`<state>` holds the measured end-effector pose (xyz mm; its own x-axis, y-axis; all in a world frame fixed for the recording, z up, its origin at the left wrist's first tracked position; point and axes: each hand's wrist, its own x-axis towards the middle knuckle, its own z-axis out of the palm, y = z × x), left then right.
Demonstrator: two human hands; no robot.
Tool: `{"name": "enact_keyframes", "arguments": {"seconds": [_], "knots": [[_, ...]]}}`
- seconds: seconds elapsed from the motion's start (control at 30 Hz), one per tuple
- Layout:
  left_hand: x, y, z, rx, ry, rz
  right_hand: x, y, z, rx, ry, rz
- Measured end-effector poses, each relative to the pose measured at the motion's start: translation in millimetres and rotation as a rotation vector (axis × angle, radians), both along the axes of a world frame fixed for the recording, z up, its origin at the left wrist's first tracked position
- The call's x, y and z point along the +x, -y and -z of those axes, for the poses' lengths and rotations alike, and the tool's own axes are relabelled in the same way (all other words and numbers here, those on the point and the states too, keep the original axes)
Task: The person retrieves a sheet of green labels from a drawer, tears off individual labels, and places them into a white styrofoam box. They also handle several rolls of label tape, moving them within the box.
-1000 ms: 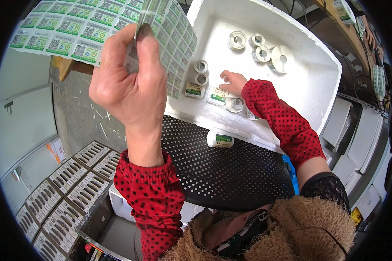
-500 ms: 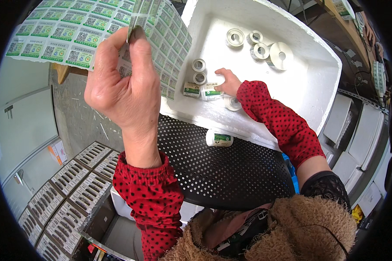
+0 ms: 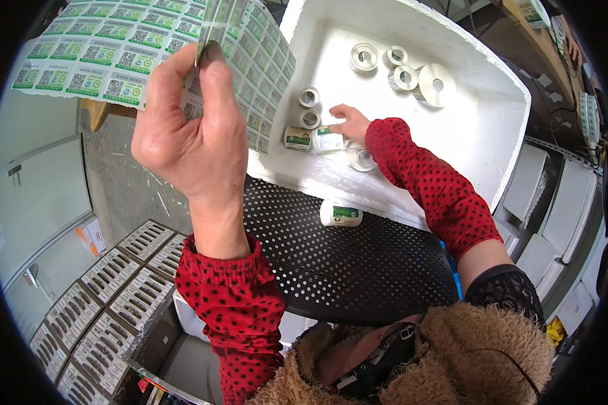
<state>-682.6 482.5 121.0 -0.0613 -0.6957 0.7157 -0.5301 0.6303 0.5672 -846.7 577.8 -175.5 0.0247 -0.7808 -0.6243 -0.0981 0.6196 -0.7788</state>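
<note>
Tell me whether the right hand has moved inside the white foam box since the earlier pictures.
Yes. The right hand has crept left along the foam box floor, onto the labelled bottles near the two small rolls.

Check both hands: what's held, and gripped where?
Left hand pinches a sheet of green labels at its edge, thumb and fingers. Right hand touches a small labelled bottle in the white foam box; a grip cannot be told.

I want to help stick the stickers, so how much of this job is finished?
Looks early on. One little white bottle with a green label lies on the black perforated surface, set apart, perhaps finished. The left hand holds up a sheet of green stickers; the right hand reaches to a bottle in the white foam box. Another bottle and several rolls wait there, and most stickers remain.
</note>
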Motion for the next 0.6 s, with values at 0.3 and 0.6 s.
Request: {"name": "enact_keyframes", "arguments": {"seconds": [0.3, 0.6], "knots": [[-3, -3, -5, 0.010, 0.004, 0.011, -11, 0, 14, 0.151, 0.035, 0.090], [-3, -5, -7, 0.055, 0.006, -0.003, -8, -4, 17, 0.117, 0.016, 0.097]]}}
